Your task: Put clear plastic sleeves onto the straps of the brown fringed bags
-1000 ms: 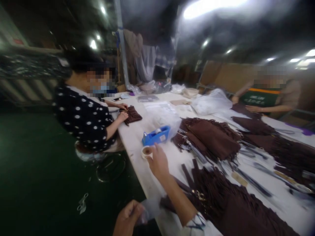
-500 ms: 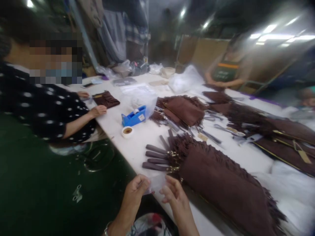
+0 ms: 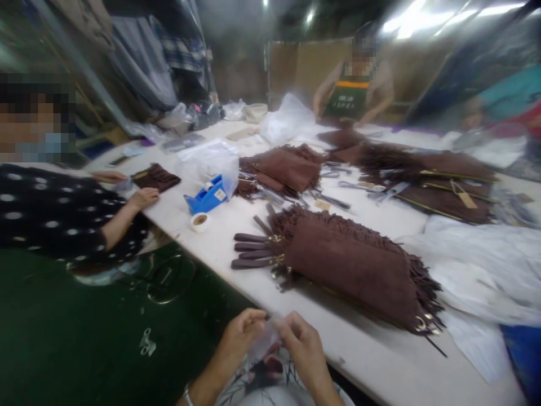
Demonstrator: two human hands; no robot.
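Left hand [image 3: 243,335] and right hand [image 3: 305,341] pinch clear plastic piece [image 3: 265,340], not yet set down; brown bag stack [image 3: 350,262] lies uncovered on table [image 3: 220,251].

A small plastic piece [image 3: 265,341], thin, clear and slightly cloudy, spans the gap between the fingers of the left hand [image 3: 243,332] and those of the right hand [image 3: 298,335], pinched at its side edges. It tilts in the grip, its upper end between the fingertips and its lower part hanging loose below them, soft and a little creased. Blur hides whether it is a single sheet or an open pouch.
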